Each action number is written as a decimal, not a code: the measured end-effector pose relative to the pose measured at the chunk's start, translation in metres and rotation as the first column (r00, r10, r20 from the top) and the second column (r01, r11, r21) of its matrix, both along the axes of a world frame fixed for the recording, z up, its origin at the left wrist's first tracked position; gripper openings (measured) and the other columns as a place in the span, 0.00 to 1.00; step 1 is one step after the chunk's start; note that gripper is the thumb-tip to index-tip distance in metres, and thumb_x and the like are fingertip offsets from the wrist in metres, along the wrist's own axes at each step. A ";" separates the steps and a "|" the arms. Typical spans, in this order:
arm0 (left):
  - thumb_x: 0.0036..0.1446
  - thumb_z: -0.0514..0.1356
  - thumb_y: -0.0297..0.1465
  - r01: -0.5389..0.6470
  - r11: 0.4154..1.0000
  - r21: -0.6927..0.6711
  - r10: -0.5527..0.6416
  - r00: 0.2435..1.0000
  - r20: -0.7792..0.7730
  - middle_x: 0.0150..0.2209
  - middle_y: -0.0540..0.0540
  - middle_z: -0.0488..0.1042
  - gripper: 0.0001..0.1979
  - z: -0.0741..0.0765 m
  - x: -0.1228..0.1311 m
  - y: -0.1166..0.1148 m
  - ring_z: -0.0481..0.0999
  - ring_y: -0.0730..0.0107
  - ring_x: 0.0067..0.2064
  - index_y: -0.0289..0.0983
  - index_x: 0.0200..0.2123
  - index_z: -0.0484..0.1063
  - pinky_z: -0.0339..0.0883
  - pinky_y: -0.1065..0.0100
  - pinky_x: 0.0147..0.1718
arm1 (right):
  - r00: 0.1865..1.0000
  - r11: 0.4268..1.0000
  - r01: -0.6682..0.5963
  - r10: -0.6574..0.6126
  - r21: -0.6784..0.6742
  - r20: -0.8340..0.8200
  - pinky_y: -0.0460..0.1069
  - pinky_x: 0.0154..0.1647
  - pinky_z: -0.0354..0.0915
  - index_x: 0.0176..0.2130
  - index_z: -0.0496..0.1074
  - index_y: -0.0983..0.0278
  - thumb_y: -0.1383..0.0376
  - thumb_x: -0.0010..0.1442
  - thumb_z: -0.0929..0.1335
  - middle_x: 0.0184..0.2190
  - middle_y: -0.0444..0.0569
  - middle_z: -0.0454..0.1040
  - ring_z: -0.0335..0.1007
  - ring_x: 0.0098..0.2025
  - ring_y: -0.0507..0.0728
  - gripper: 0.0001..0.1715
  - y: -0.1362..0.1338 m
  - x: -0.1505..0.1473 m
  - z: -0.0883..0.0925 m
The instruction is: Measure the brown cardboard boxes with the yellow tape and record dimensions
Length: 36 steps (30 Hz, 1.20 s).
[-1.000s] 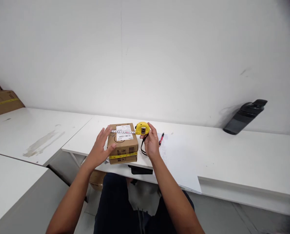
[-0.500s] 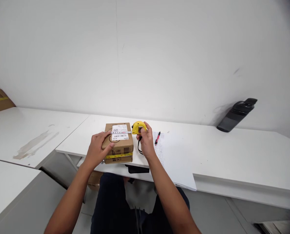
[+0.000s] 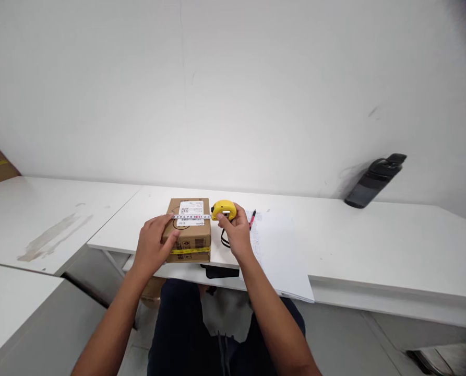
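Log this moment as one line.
left hand: touching cardboard box; right hand: holding yellow tape measure; blade: across box top; pen: near right hand

the box (image 3: pixel 191 233) sits on the table (image 3: pixel 373 245), left of the papers (image 3: pixel 283 261).

on the blade (image 3: pixel 184 216) of the yellow tape measure (image 3: pixel 222 205), digits run 4 5 6 7 8 9, a red mark, then 1 2 3. the white label (image 3: pixel 197 207) on the cardboard box (image 3: pixel 195 232) carries a square code and print too small to read; the box's front bears a barcode and small dark signs.
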State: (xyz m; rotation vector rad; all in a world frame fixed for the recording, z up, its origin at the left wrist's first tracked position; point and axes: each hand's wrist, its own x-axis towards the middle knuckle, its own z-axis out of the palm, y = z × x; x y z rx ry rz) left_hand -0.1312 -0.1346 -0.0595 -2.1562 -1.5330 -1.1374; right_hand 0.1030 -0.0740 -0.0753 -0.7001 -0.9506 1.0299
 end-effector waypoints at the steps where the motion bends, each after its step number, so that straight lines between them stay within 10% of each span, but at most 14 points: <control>1: 0.64 0.60 0.37 0.001 0.995 0.100 0.003 0.999 -0.032 0.58 0.39 0.74 0.22 -0.001 0.005 -0.007 0.69 0.51 0.60 0.41 0.61 0.69 0.63 0.51 0.59 | 1.000 1.000 0.008 -0.008 -0.005 -0.025 0.49 0.35 0.72 0.50 0.67 0.60 0.56 0.49 0.78 0.41 0.45 0.76 0.73 0.37 0.53 0.33 -0.009 0.004 -0.001; 5: 0.58 0.67 0.36 0.107 0.947 0.304 -0.131 0.990 0.059 0.67 0.41 0.63 0.40 -0.029 0.051 -0.052 0.61 0.46 0.68 0.51 0.70 0.55 0.56 0.45 0.64 | 0.988 1.000 -0.031 0.031 0.004 -0.150 0.53 0.37 0.74 0.49 0.63 0.58 0.51 0.52 0.78 0.37 0.44 0.77 0.75 0.31 0.54 0.33 -0.068 0.018 -0.035; 8: 0.56 0.64 0.52 0.427 0.903 -0.044 -0.360 0.809 0.465 0.74 0.36 0.47 0.52 -0.067 0.099 -0.083 0.58 0.43 0.70 0.49 0.74 0.38 0.63 0.47 0.61 | 0.975 0.995 -0.054 0.033 -0.089 -0.222 0.56 0.35 0.74 0.51 0.66 0.56 0.37 0.60 0.66 0.44 0.52 0.78 0.75 0.29 0.56 0.33 -0.129 0.010 -0.095; 12: 0.59 0.62 0.51 0.815 0.295 -0.499 -0.261 0.571 0.778 0.62 0.34 0.70 0.36 -0.102 0.148 -0.095 0.78 0.51 0.53 0.46 0.67 0.62 0.73 0.57 0.49 | 0.991 0.936 0.076 -0.108 -0.345 -0.076 0.60 0.52 0.73 0.57 0.67 0.50 0.33 0.62 0.60 0.55 0.52 0.74 0.75 0.53 0.65 0.36 -0.199 0.005 -0.167; 14: 0.59 0.63 0.47 0.819 0.210 -0.534 -0.260 0.574 0.777 0.53 0.36 0.77 0.27 -0.106 0.159 -0.084 0.79 0.54 0.49 0.42 0.58 0.72 0.73 0.58 0.49 | 0.998 0.939 0.060 -0.051 -0.339 0.036 0.62 0.59 0.69 0.62 0.66 0.52 0.34 0.62 0.59 0.58 0.54 0.73 0.71 0.59 0.67 0.40 -0.210 0.026 -0.179; 18: 0.54 0.67 0.46 0.803 0.431 -0.412 -0.448 0.586 0.675 0.44 0.40 0.80 0.22 -0.091 0.174 -0.019 0.79 0.54 0.45 0.41 0.48 0.78 0.73 0.57 0.46 | 0.860 0.995 0.096 -0.098 0.031 0.500 0.63 0.62 0.64 0.61 0.70 0.57 0.35 0.64 0.58 0.59 0.56 0.71 0.68 0.60 0.68 0.41 -0.160 0.109 -0.154; 21: 0.54 0.67 0.46 0.753 0.534 -0.384 -0.367 0.616 0.697 0.46 0.40 0.80 0.21 -0.073 0.195 0.053 0.78 0.55 0.46 0.40 0.46 0.77 0.72 0.59 0.45 | 0.607 0.797 0.530 -0.595 0.289 0.527 0.59 0.49 0.70 0.67 0.60 0.57 0.52 0.74 0.50 0.52 0.56 0.74 0.75 0.44 0.59 0.31 -0.064 0.163 -0.107; 24: 0.56 0.63 0.50 0.623 0.710 -0.327 -0.177 0.608 0.774 0.40 0.43 0.80 0.23 -0.065 0.216 0.115 0.78 0.61 0.40 0.38 0.45 0.73 0.71 0.62 0.40 | 0.154 0.891 0.343 -0.367 0.298 0.918 0.55 0.47 0.69 0.71 0.54 0.61 0.61 0.73 0.55 0.48 0.58 0.75 0.75 0.46 0.61 0.30 0.045 0.183 -0.054; 27: 0.54 0.64 0.50 0.536 0.766 -0.354 -0.118 0.659 0.743 0.35 0.47 0.78 0.23 -0.075 0.221 0.148 0.76 0.64 0.37 0.39 0.43 0.72 0.69 0.65 0.37 | -0.455 0.993 0.119 0.034 0.023 0.890 0.51 0.41 0.67 0.74 0.43 0.57 0.70 0.69 0.58 0.51 0.59 0.73 0.77 0.40 0.60 0.39 0.129 0.176 -0.022; 32: 0.53 0.65 0.51 0.674 0.598 -0.433 -0.118 0.609 0.785 0.32 0.49 0.76 0.22 -0.100 0.214 0.161 0.75 0.68 0.33 0.39 0.37 0.71 0.67 0.68 0.33 | -0.559 0.997 -0.017 0.049 -0.071 0.828 0.49 0.38 0.66 0.72 0.51 0.51 0.70 0.65 0.65 0.53 0.57 0.71 0.77 0.39 0.58 0.41 0.192 0.147 -0.023; 36: 0.56 0.62 0.51 0.638 0.654 -0.406 -0.140 0.630 0.764 0.35 0.48 0.77 0.21 -0.098 0.213 0.157 0.76 0.66 0.36 0.39 0.40 0.71 0.67 0.67 0.36 | -0.576 0.996 -0.039 0.044 -0.082 0.816 0.50 0.40 0.68 0.69 0.56 0.57 0.67 0.66 0.64 0.54 0.61 0.68 0.77 0.40 0.59 0.35 0.192 0.142 -0.033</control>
